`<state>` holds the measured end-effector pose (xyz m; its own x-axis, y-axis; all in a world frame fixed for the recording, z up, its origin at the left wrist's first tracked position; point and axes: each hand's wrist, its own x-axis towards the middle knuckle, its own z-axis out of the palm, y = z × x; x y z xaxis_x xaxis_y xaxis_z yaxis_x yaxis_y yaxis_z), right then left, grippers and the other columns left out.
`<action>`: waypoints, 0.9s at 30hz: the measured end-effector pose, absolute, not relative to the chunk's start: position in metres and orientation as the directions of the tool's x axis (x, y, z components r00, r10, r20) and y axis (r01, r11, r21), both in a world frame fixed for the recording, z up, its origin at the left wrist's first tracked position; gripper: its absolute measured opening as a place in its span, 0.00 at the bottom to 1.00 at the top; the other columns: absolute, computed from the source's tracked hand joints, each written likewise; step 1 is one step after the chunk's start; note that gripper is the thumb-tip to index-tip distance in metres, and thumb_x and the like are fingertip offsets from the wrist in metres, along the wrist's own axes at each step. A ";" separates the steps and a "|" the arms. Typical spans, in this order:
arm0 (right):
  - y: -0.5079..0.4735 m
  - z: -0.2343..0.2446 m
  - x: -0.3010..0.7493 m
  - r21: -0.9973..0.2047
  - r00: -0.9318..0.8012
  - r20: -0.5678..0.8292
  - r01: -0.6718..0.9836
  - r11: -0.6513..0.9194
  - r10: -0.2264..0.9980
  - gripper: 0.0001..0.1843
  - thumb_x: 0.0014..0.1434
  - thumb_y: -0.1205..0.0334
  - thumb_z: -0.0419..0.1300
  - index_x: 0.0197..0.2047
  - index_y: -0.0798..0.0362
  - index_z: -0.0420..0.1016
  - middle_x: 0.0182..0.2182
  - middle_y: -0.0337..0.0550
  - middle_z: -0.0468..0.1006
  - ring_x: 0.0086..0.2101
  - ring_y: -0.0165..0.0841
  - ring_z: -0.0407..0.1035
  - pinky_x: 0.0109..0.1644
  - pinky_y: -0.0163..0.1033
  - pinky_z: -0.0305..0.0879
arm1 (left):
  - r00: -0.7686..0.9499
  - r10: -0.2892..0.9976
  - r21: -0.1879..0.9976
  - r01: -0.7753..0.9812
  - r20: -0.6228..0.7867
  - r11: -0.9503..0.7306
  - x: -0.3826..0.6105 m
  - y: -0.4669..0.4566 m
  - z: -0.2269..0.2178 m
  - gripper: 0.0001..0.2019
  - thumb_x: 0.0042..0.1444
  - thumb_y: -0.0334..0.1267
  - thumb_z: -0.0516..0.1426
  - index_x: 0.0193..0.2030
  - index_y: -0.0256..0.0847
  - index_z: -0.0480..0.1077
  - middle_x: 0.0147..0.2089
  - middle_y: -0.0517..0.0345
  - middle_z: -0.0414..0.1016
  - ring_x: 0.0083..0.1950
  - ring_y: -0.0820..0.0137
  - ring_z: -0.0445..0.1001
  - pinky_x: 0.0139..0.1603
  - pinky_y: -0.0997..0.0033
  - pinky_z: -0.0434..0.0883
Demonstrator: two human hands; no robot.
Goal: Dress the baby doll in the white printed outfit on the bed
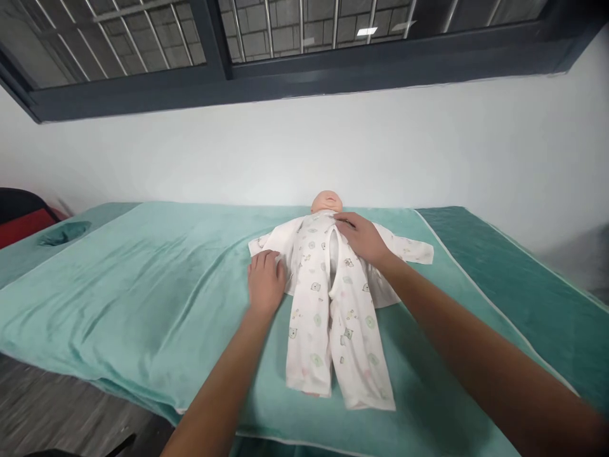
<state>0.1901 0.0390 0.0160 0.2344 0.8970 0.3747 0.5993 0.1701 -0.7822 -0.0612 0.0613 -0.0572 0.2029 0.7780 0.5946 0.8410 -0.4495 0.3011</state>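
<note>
Doll on its back, mid-bed, head twd the wall, legs twd the wearer. White top w/ both sleeves spread sideways; printed trousers lie over the top's front, legs pointing down the bed, long slit betw. them up high.

L hand: palm down by the sleeve end on its side, fingers extended & close together, thumb slightly apart; no cloth seen pinched. R hand: over upper trousers/chest, fingers bent inward, tips approx. at the waist edge. Can't tell if they clamp fabric or just rest.

Risks (my guess): R-hand pull twd the head could ruck the trousers or widen the slit; uneven pull prob. twists the waist. L hand pressing near the cuff might pin the sleeve, so any shift of the doll would drag the top askew. Soft cover could bunch too, creases alr. there left of the hand.

Edges/room: head end tight, close to wall, so little travel that way. Trouser hems lie nr the bed's front edge; sliding the doll twd the wearer risks legs overhanging. Widest run of cover is to the L, out to a face hole. R side: shorter strip, then white seam & darker teal section. Window frame sits well above the hands.
</note>
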 end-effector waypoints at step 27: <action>0.141 0.037 0.173 -0.389 0.192 0.123 0.912 -0.131 0.974 0.07 0.61 0.65 0.57 0.43 0.58 0.68 0.42 0.56 0.75 0.42 0.44 0.69 0.42 0.42 0.60 | -0.191 0.899 0.364 0.931 0.394 0.038 -0.056 0.073 -0.059 0.19 0.59 0.43 0.53 0.54 0.36 0.67 0.58 0.43 0.67 0.57 0.53 0.66 0.56 0.50 0.64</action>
